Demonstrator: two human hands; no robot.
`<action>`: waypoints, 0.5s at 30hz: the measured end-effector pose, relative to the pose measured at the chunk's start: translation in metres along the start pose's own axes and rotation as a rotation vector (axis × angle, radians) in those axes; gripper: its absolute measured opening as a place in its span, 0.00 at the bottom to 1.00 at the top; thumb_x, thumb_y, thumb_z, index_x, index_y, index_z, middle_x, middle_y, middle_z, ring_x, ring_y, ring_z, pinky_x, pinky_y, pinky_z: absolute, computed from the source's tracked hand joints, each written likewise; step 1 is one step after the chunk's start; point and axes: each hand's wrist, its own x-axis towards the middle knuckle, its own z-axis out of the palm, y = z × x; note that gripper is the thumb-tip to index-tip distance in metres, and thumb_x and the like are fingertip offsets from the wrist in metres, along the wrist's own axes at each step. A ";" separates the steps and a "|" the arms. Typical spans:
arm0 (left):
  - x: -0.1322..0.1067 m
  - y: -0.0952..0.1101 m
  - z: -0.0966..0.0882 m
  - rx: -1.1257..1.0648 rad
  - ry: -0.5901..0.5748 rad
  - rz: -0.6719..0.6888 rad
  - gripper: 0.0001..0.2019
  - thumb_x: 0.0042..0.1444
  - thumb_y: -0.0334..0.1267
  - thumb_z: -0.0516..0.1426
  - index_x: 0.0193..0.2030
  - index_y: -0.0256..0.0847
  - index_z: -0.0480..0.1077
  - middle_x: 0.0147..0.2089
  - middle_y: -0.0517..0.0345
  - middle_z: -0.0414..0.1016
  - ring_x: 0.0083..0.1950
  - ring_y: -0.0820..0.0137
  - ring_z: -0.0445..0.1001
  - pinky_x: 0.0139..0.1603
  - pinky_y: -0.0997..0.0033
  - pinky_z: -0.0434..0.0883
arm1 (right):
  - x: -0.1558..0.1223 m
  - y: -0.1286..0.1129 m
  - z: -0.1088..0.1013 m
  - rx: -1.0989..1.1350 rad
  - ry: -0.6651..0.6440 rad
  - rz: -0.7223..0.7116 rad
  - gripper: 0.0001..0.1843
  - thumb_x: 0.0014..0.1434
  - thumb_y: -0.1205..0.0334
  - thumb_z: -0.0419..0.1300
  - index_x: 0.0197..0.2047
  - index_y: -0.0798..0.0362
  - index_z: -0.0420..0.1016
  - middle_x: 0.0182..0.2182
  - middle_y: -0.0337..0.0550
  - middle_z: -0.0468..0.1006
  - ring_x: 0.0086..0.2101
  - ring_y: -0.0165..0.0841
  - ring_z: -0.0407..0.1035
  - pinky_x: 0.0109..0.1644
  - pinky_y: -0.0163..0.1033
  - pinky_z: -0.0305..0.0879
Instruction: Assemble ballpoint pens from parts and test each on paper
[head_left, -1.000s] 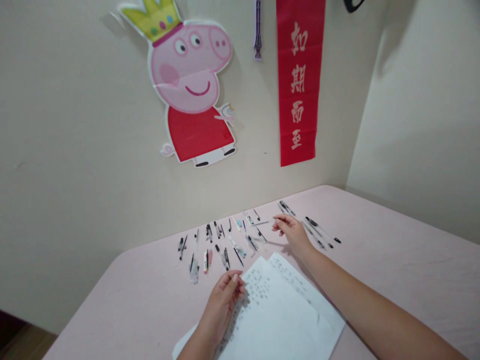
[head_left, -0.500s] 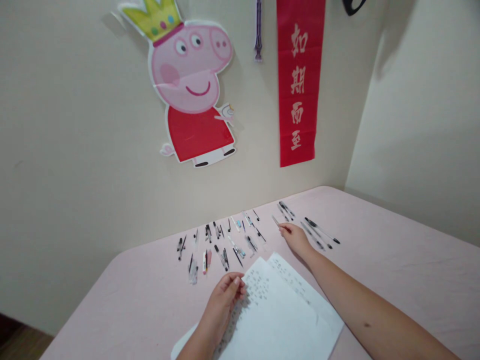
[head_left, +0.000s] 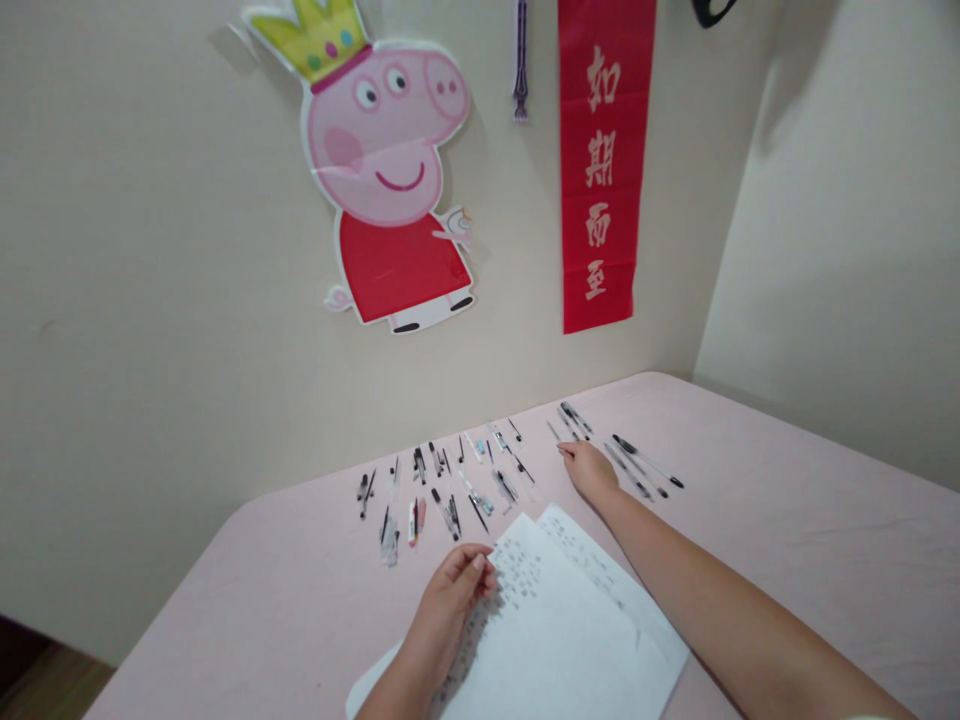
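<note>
Reaching to the far side of the table, my right hand (head_left: 591, 472) is closed, its fingertips at the near end of a slim pen (head_left: 553, 431) that lies at a slant on the cloth. My left hand (head_left: 459, 588) is curled with thumb and fingertips together over the upper left edge of the white paper sheets (head_left: 577, 620); whatever is between its fingers, if anything, cannot be made out. Small dark handwriting covers the upper part of the sheets. Close to my right hand lie several pens (head_left: 576, 418), and more black and clear pens (head_left: 637, 465) are spread just right of it.
Taken-apart pen pieces, caps and refills (head_left: 454, 515) lie in small groups at the left back of the pink-covered table (head_left: 247, 600). Behind stands a wall with a pig cutout (head_left: 397, 260) and a red banner (head_left: 600, 230).
My right hand has come down lower onto the table at the slim pen. My left hand and the paper are nearly unmoved; the whole view has shifted very slightly.
</note>
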 end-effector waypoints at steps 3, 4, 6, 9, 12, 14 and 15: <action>0.000 0.000 0.001 -0.006 -0.007 0.007 0.10 0.47 0.40 0.63 0.34 0.36 0.73 0.30 0.57 0.70 0.29 0.74 0.68 0.31 0.75 0.64 | 0.002 -0.001 0.000 -0.044 0.001 0.015 0.17 0.58 0.64 0.51 0.46 0.46 0.77 0.43 0.47 0.77 0.41 0.37 0.71 0.41 0.37 0.62; 0.000 0.000 0.001 -0.008 -0.010 0.007 0.10 0.47 0.40 0.63 0.34 0.36 0.73 0.29 0.57 0.70 0.29 0.74 0.68 0.31 0.75 0.64 | 0.002 -0.001 0.000 -0.056 0.004 0.018 0.17 0.58 0.64 0.50 0.46 0.46 0.77 0.43 0.47 0.76 0.40 0.37 0.71 0.40 0.37 0.61; -0.001 0.000 0.001 -0.009 -0.012 0.000 0.10 0.47 0.40 0.63 0.34 0.36 0.73 0.29 0.57 0.70 0.29 0.74 0.68 0.31 0.75 0.64 | 0.001 -0.002 -0.001 -0.073 0.012 0.022 0.18 0.58 0.64 0.50 0.48 0.45 0.76 0.42 0.47 0.76 0.39 0.36 0.70 0.39 0.36 0.61; -0.001 0.000 0.001 -0.005 -0.012 -0.007 0.10 0.48 0.40 0.62 0.35 0.36 0.73 0.30 0.57 0.70 0.30 0.74 0.68 0.32 0.75 0.64 | -0.001 -0.003 -0.002 -0.081 0.032 0.011 0.19 0.58 0.64 0.50 0.51 0.47 0.73 0.42 0.48 0.74 0.38 0.35 0.70 0.38 0.35 0.60; -0.001 0.000 0.000 0.002 -0.012 -0.002 0.10 0.48 0.40 0.62 0.35 0.36 0.73 0.30 0.57 0.70 0.30 0.74 0.68 0.32 0.74 0.64 | -0.004 -0.006 -0.005 -0.068 0.054 -0.026 0.19 0.58 0.65 0.49 0.51 0.51 0.72 0.42 0.48 0.73 0.39 0.34 0.68 0.39 0.35 0.59; 0.000 -0.001 -0.001 0.005 -0.011 0.001 0.10 0.48 0.40 0.62 0.35 0.36 0.73 0.30 0.57 0.70 0.30 0.74 0.68 0.32 0.75 0.64 | -0.006 -0.009 -0.007 -0.054 0.060 -0.053 0.16 0.58 0.66 0.49 0.47 0.53 0.72 0.41 0.47 0.73 0.38 0.33 0.68 0.40 0.34 0.58; 0.000 -0.001 -0.001 0.005 -0.011 0.002 0.10 0.49 0.40 0.62 0.35 0.36 0.73 0.30 0.57 0.70 0.30 0.74 0.68 0.31 0.75 0.64 | -0.007 -0.011 -0.008 -0.047 0.061 -0.064 0.14 0.58 0.66 0.49 0.45 0.54 0.72 0.40 0.46 0.73 0.37 0.32 0.67 0.40 0.33 0.57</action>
